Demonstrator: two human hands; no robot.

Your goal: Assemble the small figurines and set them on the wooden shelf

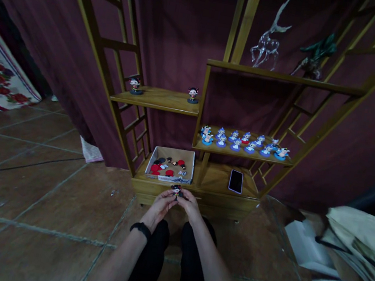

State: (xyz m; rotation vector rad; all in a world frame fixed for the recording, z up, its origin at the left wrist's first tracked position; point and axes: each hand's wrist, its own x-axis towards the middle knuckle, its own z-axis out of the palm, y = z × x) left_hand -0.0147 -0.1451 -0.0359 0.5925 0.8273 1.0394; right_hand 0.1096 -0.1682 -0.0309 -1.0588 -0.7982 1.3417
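Between my two hands, just in front of the low shelf, is a small doll figurine (176,190) with dark hair and a dark and red body. My left hand (163,203) grips it from the left side, fingers closed round its lower part. On the other side my right hand (189,204) holds it too, with fingers pinched near its base. Just beyond them sits an open cardboard box (190,155) with red and dark figurine parts inside. Two similar dolls stand on the upper left shelf, one at its left end (135,85) and one at its right end (192,95).
The wooden shelf unit (158,99) holds several small blue and white figurines (236,144), a phone (236,181), a clear deer ornament (268,46) and a dark green statue (314,56). A pale bag (361,237) and white box (311,247) lie on the floor at right.
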